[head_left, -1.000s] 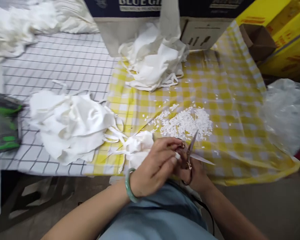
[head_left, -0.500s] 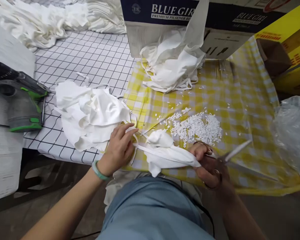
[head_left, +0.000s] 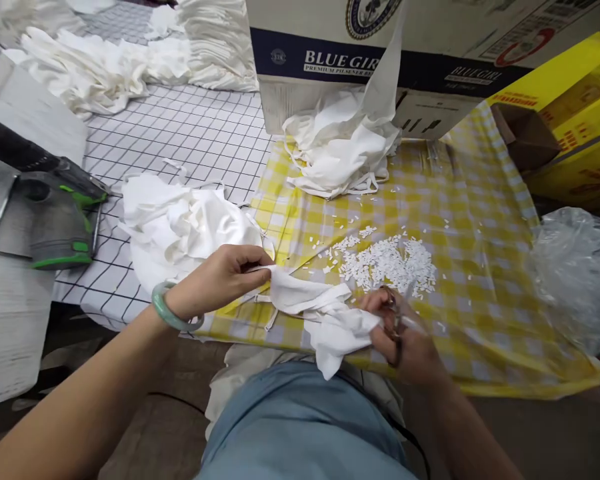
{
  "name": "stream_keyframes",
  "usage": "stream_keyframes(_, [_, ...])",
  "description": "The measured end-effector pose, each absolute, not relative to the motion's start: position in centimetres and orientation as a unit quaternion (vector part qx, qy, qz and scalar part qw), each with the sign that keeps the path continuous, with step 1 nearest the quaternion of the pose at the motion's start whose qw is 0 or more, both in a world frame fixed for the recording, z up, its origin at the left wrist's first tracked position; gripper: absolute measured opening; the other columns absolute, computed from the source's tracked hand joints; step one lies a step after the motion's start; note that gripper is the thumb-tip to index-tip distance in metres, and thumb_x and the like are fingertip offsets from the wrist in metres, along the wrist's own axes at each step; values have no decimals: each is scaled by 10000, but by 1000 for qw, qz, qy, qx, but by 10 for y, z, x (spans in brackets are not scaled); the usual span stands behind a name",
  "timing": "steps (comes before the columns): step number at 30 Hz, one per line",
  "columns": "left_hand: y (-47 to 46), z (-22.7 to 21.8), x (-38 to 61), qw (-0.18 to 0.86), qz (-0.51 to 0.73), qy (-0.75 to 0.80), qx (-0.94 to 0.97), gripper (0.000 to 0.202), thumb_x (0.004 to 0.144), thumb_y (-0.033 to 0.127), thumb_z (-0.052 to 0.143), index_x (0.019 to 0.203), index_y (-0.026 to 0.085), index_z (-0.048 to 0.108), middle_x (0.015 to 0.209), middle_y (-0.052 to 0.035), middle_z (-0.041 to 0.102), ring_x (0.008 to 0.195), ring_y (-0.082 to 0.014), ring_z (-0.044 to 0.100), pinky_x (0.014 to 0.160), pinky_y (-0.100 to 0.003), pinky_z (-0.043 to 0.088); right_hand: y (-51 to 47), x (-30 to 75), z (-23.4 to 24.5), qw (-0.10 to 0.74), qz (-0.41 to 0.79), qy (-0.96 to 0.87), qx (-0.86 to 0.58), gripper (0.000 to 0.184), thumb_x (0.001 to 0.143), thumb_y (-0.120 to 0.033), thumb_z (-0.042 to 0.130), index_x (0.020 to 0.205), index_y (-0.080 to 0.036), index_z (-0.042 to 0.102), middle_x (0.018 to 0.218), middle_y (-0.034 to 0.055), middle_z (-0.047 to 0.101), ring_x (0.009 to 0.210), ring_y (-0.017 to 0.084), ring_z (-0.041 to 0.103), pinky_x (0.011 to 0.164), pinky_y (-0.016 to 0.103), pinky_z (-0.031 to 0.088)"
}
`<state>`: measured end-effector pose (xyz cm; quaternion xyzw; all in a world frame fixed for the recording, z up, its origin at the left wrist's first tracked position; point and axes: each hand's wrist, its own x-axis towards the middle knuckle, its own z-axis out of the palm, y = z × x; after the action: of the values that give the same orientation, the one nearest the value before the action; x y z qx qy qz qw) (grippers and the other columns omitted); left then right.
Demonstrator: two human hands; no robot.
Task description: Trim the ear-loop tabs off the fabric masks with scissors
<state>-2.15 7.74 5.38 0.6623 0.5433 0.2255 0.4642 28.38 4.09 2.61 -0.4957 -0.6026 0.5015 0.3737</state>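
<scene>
At left, fingers (head_left: 256, 255) closed, pinching white cloth (head_left: 300, 295)

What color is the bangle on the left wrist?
The bangle is pale green, clearest in the head view.

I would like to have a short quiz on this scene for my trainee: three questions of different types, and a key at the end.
1. Multiple choice: what does the right hand hold? (a) a steel ruler, (b) dark-handled metal scissors, (c) a red marker pen.
2. True or false: the left hand pinches a soft white fabric piece.
3. Fill in the colour: the small white rectangular bits lie in a loose heap on the ______-and-white checked tablecloth.

Key: 1. b; 2. true; 3. yellow.
</scene>
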Motion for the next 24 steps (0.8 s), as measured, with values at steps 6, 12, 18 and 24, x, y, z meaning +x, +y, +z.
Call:
stream_keyframes(6, [67, 78, -8, 511, 258, 538, 619, 279, 834, 367, 592, 688, 143, 673, 631, -14, 583, 609, -126, 500, 549, -217, 414, 52, 196, 12, 421, 382, -698, -436, 354, 705, -207, 720, 1020, -235, 562, 1060, 78, 629, 1035, 249, 587, 941, 392, 469])
stream_keyframes(12, [59, 88, -27, 463, 290, 569, 614, 246, 830, 400, 663, 776, 163, 698, 651, -5, 588, 581, -107, 472, 492, -188, 388, 82, 183, 29, 358, 629, -534, -437, 196, 753, -365, 671, 750, -190, 582, 617, -19, 546, 517, 113, 458, 485, 247, 362])
stream_keyframes(18, [53, 87, -34, 608, 278, 477, 571, 291, 905, 411, 593, 902, 179, 769, 663, -44, 610, 572, -129, 500, 505, -232, 438, 114, 182, 38, 323, 719, -479, -386, 307, 714, -429, 737, 689, -177, 563, 562, -53, 480, 497, 83, 404, 468, 221, 293])
stream_keyframes(24, [54, 80, -9, 514, 437, 431, 599, 232, 920, 281, 583, 792, 182, 749, 1050, -120, 621, 1089, -243, 562, 939, -357, 494, 108, 150, 22, 266, 756, -467, -373, 350, 638, -450, 782, 673, -174, 571, 570, -59, 471, 533, 81, 381, 516, 223, 297])
